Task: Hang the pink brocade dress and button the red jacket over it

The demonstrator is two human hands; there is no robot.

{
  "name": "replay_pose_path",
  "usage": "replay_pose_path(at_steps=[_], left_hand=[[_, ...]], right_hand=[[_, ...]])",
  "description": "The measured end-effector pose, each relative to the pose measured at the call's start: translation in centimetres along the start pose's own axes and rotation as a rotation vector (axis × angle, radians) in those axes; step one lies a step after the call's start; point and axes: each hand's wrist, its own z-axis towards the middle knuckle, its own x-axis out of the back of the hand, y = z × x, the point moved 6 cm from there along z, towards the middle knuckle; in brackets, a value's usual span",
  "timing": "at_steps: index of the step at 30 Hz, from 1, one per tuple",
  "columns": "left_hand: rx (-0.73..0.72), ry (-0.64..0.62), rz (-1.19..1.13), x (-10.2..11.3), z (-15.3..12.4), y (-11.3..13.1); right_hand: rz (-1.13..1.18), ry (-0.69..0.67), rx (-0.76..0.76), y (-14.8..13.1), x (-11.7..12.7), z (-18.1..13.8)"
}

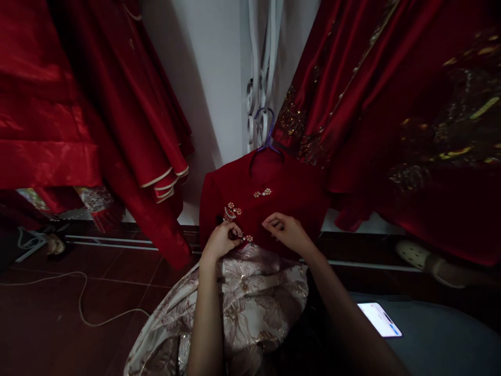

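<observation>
A dark red jacket (258, 175) hangs in front of me on a purple hanger (270, 133). Beaded flower ornaments sit on its front: one near the neck (262, 192), a fringed one (231, 210) on the left side and a beaded clasp (246, 238) low down. My left hand (224, 240) is closed in a pinch on the jacket's front, right beside the low clasp. To its right, my right hand (288, 231) hovers before the cloth with fingers curled and tips together; anything between them is too small to make out. Below hangs pale flowered cloth (250, 308).
Red garments hang at the left (129, 104) and at the right (391, 115), some with gold trim. A lit phone (379, 319) lies on a grey surface (442, 334). A white cable (84, 297) crosses the tiled floor. A shoe (415, 256) shows at the right.
</observation>
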Motion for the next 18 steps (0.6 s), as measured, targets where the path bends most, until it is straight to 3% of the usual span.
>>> replay_pose_path(at_steps=[7,18], left_hand=[[-0.02,-0.026,-0.016,-1.8,0.6,-0.5],[-0.054,0.035,-0.015,-1.5,0.7,-0.3]], right_hand=[[-0.01,-0.033,0.019,-0.1,-0.9,0.0],[-0.045,-0.101,0.031,0.3,-2.0,-0.1]])
